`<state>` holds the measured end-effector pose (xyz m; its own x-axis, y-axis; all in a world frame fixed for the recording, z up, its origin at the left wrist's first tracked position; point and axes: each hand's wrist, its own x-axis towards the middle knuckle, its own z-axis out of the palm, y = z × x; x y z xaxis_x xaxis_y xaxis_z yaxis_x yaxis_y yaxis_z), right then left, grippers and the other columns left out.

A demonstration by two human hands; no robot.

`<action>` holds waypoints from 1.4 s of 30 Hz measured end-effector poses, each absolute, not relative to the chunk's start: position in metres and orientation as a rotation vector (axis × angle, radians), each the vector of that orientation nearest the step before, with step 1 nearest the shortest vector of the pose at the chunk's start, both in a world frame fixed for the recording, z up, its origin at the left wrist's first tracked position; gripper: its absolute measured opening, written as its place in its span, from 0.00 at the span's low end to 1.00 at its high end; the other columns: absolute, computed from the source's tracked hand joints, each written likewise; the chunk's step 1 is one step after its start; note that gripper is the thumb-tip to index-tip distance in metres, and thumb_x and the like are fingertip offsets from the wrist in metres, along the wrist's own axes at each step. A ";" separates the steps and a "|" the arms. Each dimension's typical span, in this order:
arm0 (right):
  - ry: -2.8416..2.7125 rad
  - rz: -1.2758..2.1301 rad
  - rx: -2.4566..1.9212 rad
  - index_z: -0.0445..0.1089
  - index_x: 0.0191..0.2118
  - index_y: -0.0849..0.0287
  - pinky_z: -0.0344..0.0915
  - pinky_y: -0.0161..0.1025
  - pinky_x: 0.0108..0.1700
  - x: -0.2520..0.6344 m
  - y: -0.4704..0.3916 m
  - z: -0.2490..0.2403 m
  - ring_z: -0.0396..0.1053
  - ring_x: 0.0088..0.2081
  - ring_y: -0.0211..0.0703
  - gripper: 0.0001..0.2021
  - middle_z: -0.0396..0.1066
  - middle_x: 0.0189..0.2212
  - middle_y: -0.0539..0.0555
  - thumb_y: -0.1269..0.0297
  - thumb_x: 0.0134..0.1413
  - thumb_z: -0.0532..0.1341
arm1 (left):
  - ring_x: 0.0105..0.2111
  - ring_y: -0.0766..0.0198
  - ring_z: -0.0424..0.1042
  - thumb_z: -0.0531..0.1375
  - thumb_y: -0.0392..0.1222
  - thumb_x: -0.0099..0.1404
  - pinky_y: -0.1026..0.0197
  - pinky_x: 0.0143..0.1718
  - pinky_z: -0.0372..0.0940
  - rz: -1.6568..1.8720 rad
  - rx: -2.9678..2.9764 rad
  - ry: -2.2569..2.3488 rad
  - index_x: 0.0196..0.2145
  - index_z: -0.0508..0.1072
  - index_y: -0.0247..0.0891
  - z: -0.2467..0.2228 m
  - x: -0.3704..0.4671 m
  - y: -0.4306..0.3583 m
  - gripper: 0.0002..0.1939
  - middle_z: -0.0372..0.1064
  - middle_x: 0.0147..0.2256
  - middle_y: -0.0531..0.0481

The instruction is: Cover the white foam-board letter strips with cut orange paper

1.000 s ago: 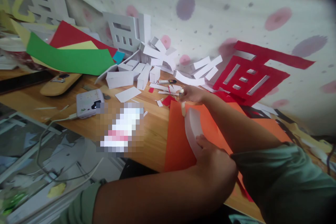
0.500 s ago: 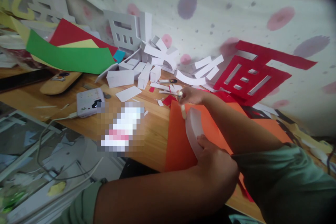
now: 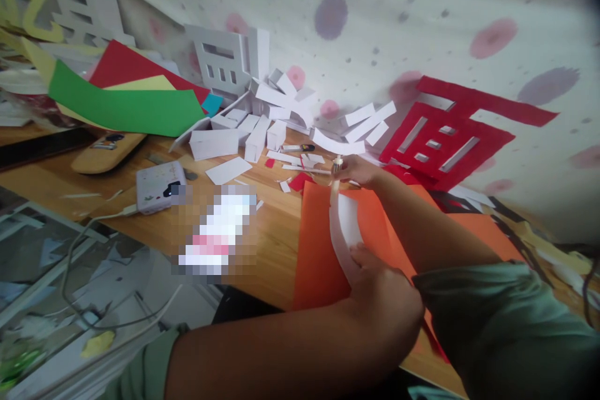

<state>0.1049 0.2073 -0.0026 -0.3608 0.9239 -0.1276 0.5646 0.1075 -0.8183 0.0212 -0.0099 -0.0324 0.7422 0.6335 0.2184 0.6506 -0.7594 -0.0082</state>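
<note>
Pinching the strip (image 3: 347, 220) over orange paper (image 3: 315, 244) — presumably to steady it — the left hand (image 3: 387, 284) leaves the far end to the right hand (image 3: 359, 170), fingers clamped on a tube (image 3: 334, 188) (contents unclear).

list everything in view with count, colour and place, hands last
paper strip: 1, white, over orange sheet
slim tube: 1, pale, strip's far end
orange sheet: at least 1, orange, right half
red cut-out: 1, red, back right
folded pieces: many, white, back centre
pale cut-outs: 2, greyish white, back left
yellow cut-out: at least 1, yellow, far left
green sheet: 1, green, left
red sheet: 1, red, behind green sheet
small case: 1, pale lilac, left
pixelated item: 1, mostly white, front centre
table: 1, brown, underneath
spotted backdrop: 1, mainly white, behind
left hand: 1, bare, holding strip
right hand: 1, bare, holding tube
</note>
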 end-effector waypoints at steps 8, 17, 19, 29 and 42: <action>-1.789 1.105 -1.418 0.71 0.28 0.60 0.60 0.37 0.26 0.128 0.199 -0.022 0.64 0.23 0.38 0.13 0.67 0.21 0.50 0.60 0.35 0.70 | 0.39 0.37 0.76 0.63 0.40 0.59 0.33 0.40 0.68 -0.179 -2.798 -1.026 0.41 0.79 0.29 -0.030 0.020 -0.008 0.15 0.76 0.37 0.27; -1.613 0.935 -1.421 0.67 0.24 0.60 0.59 0.38 0.31 0.160 0.164 -0.041 0.63 0.26 0.39 0.13 0.67 0.22 0.49 0.56 0.38 0.66 | 0.36 0.40 0.77 0.60 0.35 0.58 0.43 0.36 0.71 -0.148 -2.683 -1.057 0.35 0.78 0.26 -0.022 0.011 -0.004 0.10 0.76 0.35 0.27; -1.585 0.872 -1.454 0.66 0.24 0.60 0.57 0.37 0.29 0.163 0.154 -0.041 0.61 0.25 0.38 0.12 0.65 0.21 0.48 0.57 0.38 0.66 | 0.35 0.41 0.77 0.58 0.33 0.58 0.45 0.34 0.70 -0.129 -2.644 -1.076 0.33 0.77 0.26 -0.021 0.010 -0.003 0.09 0.76 0.35 0.26; -1.598 0.682 -1.494 0.66 0.25 0.59 0.56 0.36 0.29 0.168 0.126 -0.046 0.61 0.26 0.38 0.10 0.66 0.22 0.48 0.58 0.42 0.64 | 0.32 0.46 0.77 0.51 0.25 0.56 0.53 0.29 0.68 0.019 -2.655 -1.167 0.31 0.75 0.26 -0.003 0.009 -0.003 0.12 0.74 0.30 0.29; -1.616 0.583 -1.425 0.68 0.21 0.58 0.60 0.35 0.33 0.152 0.077 -0.044 0.64 0.28 0.38 0.09 0.71 0.26 0.50 0.65 0.49 0.64 | 0.31 0.47 0.76 0.51 0.26 0.55 0.53 0.29 0.68 -0.032 -2.632 -1.161 0.31 0.73 0.30 -0.004 -0.003 -0.004 0.11 0.75 0.34 0.32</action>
